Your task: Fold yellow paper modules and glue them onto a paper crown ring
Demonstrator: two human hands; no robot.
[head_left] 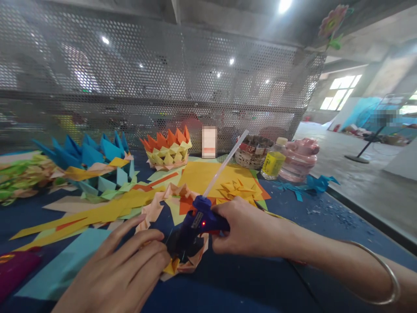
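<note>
My right hand (243, 221) is wrapped round the handle of a dark blue hot glue gun (196, 218), whose small red light is on. A long clear glue stick (226, 163) rises out of its back end. The nozzle points down into a ring of folded peach paper (193, 264) on the blue tabletop; its tip is hard to make out. At the ring's near left side, my left hand (130, 265) has its fingers curled over the paper, with the thumb hidden. A small yellow folded piece (171, 266) sits on the ring close to those fingertips.
Behind lie yellow paper strips (120, 204), a yellow sheet (198, 174) and yellow folded pieces (239, 190). A blue paper crown (93, 154) and an orange one (167, 148) stand farther back. At right are a woven basket (252, 152), a bottle (273, 161) and a pink jug (298, 161).
</note>
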